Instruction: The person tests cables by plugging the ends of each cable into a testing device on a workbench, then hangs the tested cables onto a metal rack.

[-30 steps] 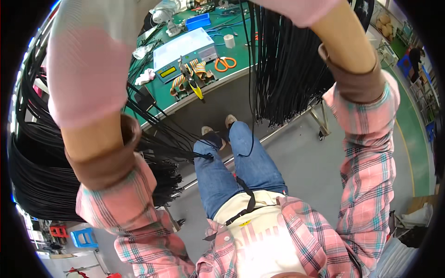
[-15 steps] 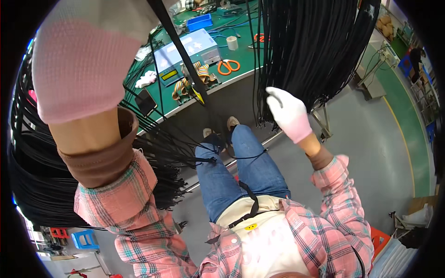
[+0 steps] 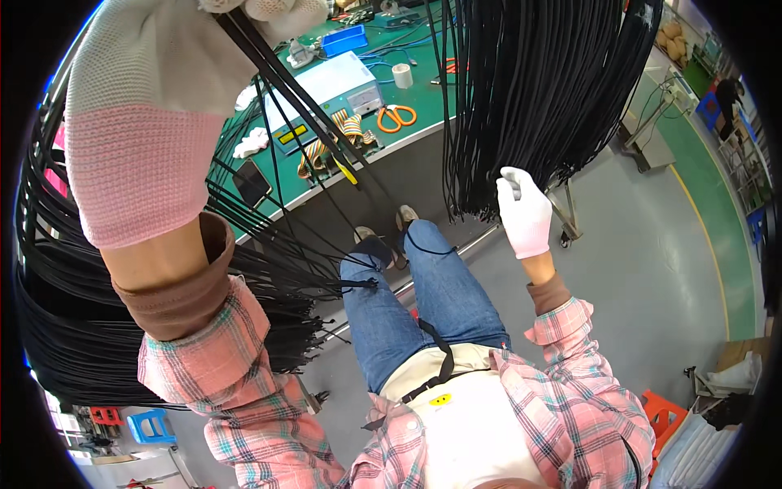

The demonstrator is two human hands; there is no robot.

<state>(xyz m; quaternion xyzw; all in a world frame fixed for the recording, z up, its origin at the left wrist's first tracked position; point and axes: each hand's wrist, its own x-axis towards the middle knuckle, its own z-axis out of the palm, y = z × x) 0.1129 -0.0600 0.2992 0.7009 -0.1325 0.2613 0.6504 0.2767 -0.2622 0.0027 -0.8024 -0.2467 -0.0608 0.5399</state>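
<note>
In the head view, the left hand (image 3: 183, 53), in a white and pink glove, is raised at upper left, its fingers closed around a few black cables (image 3: 303, 96). These slant down in front of the surface (image 3: 428, 102); the high grip appears to let their length hang free. The right hand (image 3: 524, 210), likewise gloved, is lower, its fingers curled at the bottom ends of a hanging cable bundle (image 3: 538, 98). Whether it pinches an end cannot be told. The bundle hangs in front of the surface's right part, presumably so that the ends fall within reach. A second cable mass (image 3: 90, 326) fills the left side; some of its strands reach the left thigh (image 3: 365, 310).

Containers: a blue tray (image 3: 344, 39) sits at the far part of the surface; its contents are too small to tell. A pale instrument case (image 3: 326, 90) with a lit display is closed from above, its interior not visible. Orange-handled scissors (image 3: 397, 119) lie just beside it.
</note>
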